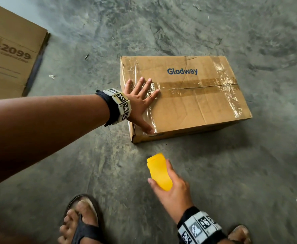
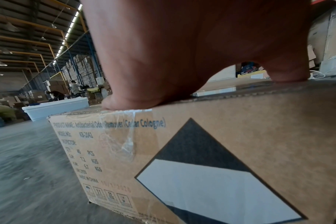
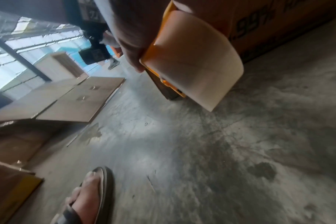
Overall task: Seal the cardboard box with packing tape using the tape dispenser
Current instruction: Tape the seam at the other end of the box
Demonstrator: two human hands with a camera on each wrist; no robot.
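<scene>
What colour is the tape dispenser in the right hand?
Yellow. The tape dispenser, held by the right hand, shows best in the head view.

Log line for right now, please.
left hand: flat on cardboard box | right hand: holds tape dispenser off box | seam: taped

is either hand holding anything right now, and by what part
The right hand grips the yellow tape dispenser around its body. The left hand holds nothing, pressing flat on the cardboard box.
</scene>
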